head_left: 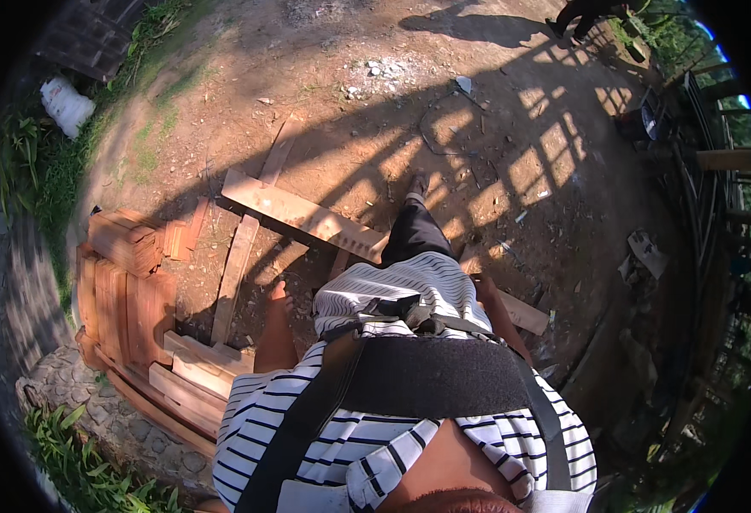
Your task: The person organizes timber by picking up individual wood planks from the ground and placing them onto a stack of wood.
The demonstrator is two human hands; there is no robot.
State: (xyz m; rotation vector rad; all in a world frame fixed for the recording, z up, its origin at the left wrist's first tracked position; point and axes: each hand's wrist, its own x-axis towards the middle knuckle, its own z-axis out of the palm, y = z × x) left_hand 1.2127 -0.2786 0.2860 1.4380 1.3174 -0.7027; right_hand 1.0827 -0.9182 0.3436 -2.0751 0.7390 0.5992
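Note:
My left hand point(280, 293) hangs beside my body over the dirt ground. Its fingers look loosely apart and nothing shows in them. Just past it lies a long narrow wooden board point(235, 278). My right hand point(481, 285) is low at my other side, in shade, its fingers mostly hidden. A wooden plank point(525, 315) lies on the ground near it. Ahead of me a wide sawn plank point(298, 212) rests across narrower boards, with a row of dark marks near its right end. One of my legs is stretched forward beside that end.
Stacks of reddish sawn boards point(127, 303) stand at the left, with paler boards point(189, 376) nearer me. A stone edging point(93, 410) borders them. A white sack point(67, 106) lies in the grass. Another person's dark-clothed legs point(582, 15) show far right. Wooden rails line the right side.

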